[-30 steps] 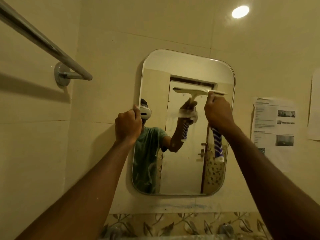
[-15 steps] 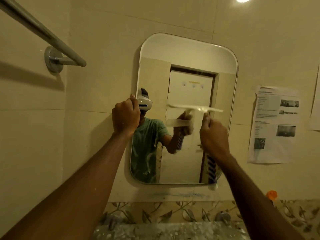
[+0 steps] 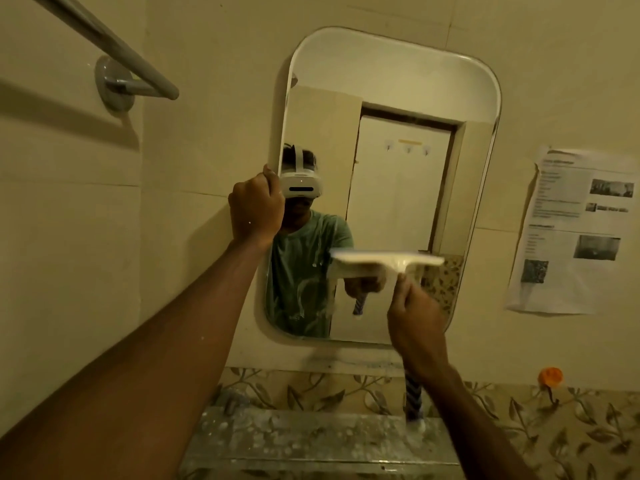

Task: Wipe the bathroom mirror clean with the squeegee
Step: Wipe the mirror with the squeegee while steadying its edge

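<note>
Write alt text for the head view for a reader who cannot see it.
The right hand grips a white squeegee with a blue-striped handle, its blade across the lower right of a rounded rectangular wall mirror. The left hand holds the mirror's left edge. A chrome towel bar is upper left.

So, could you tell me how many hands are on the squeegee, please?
1: the right hand grips the squeegee by its handle, low on the mirror. The left hand holds the mirror's left edge instead.

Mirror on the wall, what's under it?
Below the mirror runs a band of leaf-patterned tiles, then a speckled ledge. The squeegee handle and the right forearm hide part of both.
</note>
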{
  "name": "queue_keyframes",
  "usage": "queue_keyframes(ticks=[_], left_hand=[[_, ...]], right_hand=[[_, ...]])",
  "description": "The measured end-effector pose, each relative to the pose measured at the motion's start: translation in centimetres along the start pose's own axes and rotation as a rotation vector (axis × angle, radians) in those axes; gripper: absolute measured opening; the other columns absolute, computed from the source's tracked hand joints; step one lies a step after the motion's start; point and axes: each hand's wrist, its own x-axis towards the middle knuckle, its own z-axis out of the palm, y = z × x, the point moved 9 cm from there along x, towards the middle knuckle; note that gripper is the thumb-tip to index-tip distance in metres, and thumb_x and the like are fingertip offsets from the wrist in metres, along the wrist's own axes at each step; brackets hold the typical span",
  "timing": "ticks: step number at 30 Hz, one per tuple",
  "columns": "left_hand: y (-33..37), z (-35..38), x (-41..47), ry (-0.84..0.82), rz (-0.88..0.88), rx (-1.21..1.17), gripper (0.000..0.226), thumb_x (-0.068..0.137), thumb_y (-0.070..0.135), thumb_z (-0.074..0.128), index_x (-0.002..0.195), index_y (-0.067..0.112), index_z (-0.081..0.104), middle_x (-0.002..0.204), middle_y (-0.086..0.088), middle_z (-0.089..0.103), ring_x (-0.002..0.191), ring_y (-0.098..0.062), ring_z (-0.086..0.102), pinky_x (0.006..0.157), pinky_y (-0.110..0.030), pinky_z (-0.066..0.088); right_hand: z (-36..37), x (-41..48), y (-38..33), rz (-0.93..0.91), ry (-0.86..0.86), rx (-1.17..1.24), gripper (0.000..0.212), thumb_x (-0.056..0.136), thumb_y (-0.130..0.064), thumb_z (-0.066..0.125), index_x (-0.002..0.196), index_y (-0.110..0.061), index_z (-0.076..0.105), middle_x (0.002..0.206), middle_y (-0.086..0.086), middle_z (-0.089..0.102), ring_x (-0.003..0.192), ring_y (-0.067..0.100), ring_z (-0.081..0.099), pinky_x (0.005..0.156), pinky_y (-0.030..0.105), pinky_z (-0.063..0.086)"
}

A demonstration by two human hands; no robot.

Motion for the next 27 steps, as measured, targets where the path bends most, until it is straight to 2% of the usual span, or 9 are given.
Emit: queue_keyframes(ticks=[3,6,8,11,13,16,19,23,27], left_hand=[[-0.1,0.3,0.0,-0.023,-0.008,0.006,0.051,0.102,0.024,0.034,0.072,-0.003,0.065,0.062,-0.019,0.064,0.051,-0.021,0.05,0.053,-0.026,0.031],[-0.2,0.3,0.2,-0.021,0.004,0.004,0.05,0.102,0.023,0.035,0.072,-0.004,0.065,0.062,-0.019,0.064,0.051,-0.02,0.049,0.05,-0.024,0.028],[-0.2,0.3,0.2,-0.024,0.017,-0.011,0.05,0.102,0.023,0.035,0.072,-0.003,0.065,0.064,-0.019,0.066,0.052,-0.022,0.053,0.048,-0.02,0.027],[-0.2,0.3,0.3,-0.029,0.029,-0.024,0.051,0.102,0.024,0.034,0.072,-0.003,0.066,0.065,-0.02,0.067,0.056,-0.029,0.061,0.05,-0.025,0.032],[-0.1,0.3,0.2,-0.03,0.032,-0.032,0.052,0.102,0.025,0.033,0.071,-0.002,0.065,0.065,-0.02,0.067,0.057,-0.031,0.062,0.051,-0.026,0.035],[-0.3,0.4,0.1,-0.022,0.025,-0.069,0.052,0.101,0.024,0.034,0.068,-0.001,0.064,0.061,-0.016,0.065,0.051,-0.025,0.059,0.048,-0.022,0.033],[-0.6,0.3,0.0,-0.005,0.018,-0.096,0.05,0.101,0.023,0.036,0.065,0.0,0.063,0.054,-0.008,0.058,0.045,-0.014,0.045,0.043,-0.015,0.02],[-0.9,0.4,-0.1,0.001,0.01,-0.096,0.051,0.101,0.023,0.035,0.065,0.0,0.064,0.056,-0.011,0.061,0.046,-0.016,0.047,0.043,-0.014,0.019],[-1.6,0.2,-1.6,0.002,-0.022,-0.052,0.052,0.101,0.023,0.035,0.063,0.001,0.063,0.055,-0.013,0.061,0.045,-0.015,0.042,0.043,-0.017,0.018]], right_hand=[[-1.8,6.5,-2.3,-0.031,0.046,0.036,0.043,0.105,-0.036,0.03,0.066,-0.027,0.046,0.054,-0.009,0.047,0.04,-0.004,0.048,0.033,0.009,0.033],[-2.7,10.2,-3.6,-0.009,0.063,-0.045,0.047,0.105,-0.039,0.024,0.066,-0.024,0.046,0.055,-0.005,0.049,0.042,0.003,0.045,0.041,0.019,0.032],[-2.4,9.0,-2.6,0.026,0.039,-0.088,0.048,0.105,-0.039,0.024,0.067,-0.022,0.048,0.056,-0.002,0.052,0.045,0.01,0.05,0.043,0.023,0.034],[-0.8,2.6,0.6,0.162,-0.035,-0.084,0.046,0.105,-0.036,0.026,0.072,-0.019,0.055,0.061,0.008,0.06,0.054,0.024,0.06,0.046,0.033,0.05],[-0.1,-1.2,1.8,0.25,-0.087,-0.11,0.048,0.105,-0.036,0.027,0.075,-0.015,0.058,0.064,0.01,0.063,0.056,0.025,0.062,0.05,0.04,0.055],[-0.5,-0.8,0.8,0.305,-0.123,-0.055,0.048,0.105,-0.037,0.028,0.075,-0.013,0.057,0.061,0.005,0.058,0.048,0.018,0.054,0.045,0.034,0.051],[-2.5,5.6,-2.8,0.194,-0.054,-0.01,0.047,0.105,-0.035,0.029,0.069,-0.016,0.052,0.056,0.002,0.05,0.042,0.012,0.044,0.041,0.027,0.04],[-3.9,11.6,-5.6,0.131,0.024,-0.043,0.047,0.105,-0.035,0.028,0.071,-0.016,0.053,0.056,-0.001,0.05,0.033,0.002,0.041,0.032,0.016,0.033],[-1.3,5.8,-2.4,0.125,-0.02,-0.122,0.047,0.105,-0.032,0.028,0.069,-0.016,0.054,0.056,0.004,0.055,0.042,0.012,0.049,0.039,0.026,0.041]])
